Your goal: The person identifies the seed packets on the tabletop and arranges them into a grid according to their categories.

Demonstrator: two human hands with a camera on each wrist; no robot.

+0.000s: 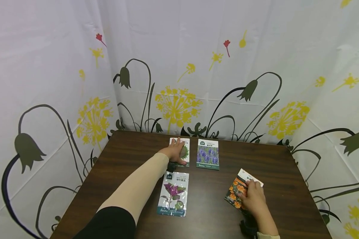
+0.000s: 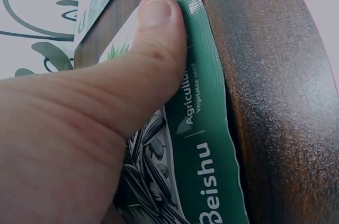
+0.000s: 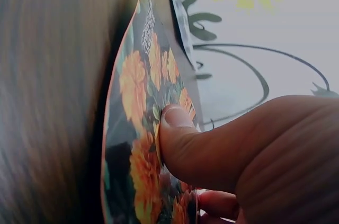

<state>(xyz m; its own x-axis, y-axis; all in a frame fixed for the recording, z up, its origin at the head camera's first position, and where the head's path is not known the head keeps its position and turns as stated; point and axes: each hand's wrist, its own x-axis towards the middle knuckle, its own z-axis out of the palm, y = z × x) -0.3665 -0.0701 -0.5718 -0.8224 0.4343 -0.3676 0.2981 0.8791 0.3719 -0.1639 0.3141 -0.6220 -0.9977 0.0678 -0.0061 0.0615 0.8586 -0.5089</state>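
My left hand (image 1: 175, 153) rests on a white-and-green seed packet (image 1: 184, 153) at the back of the table, fingers spread. In the left wrist view the straight thumb lies on the green band of this seed packet (image 2: 198, 107), over a picture of striped seeds. My right hand (image 1: 255, 197) holds an orange-flower seed packet (image 1: 234, 193) at the table's right, tilted in the head view. The right wrist view has the thumb on the face of this orange-flower packet (image 3: 135, 155) and fingers at its far edge; part of it is hidden.
A purple-flower seed packet (image 1: 207, 155) lies just right of my left hand. Nearer me lies a purple-leaf seed packet (image 1: 173, 194), beside my left forearm. They lie on a dark wooden table (image 1: 131, 149), with a patterned curtain (image 1: 179, 49) behind it.
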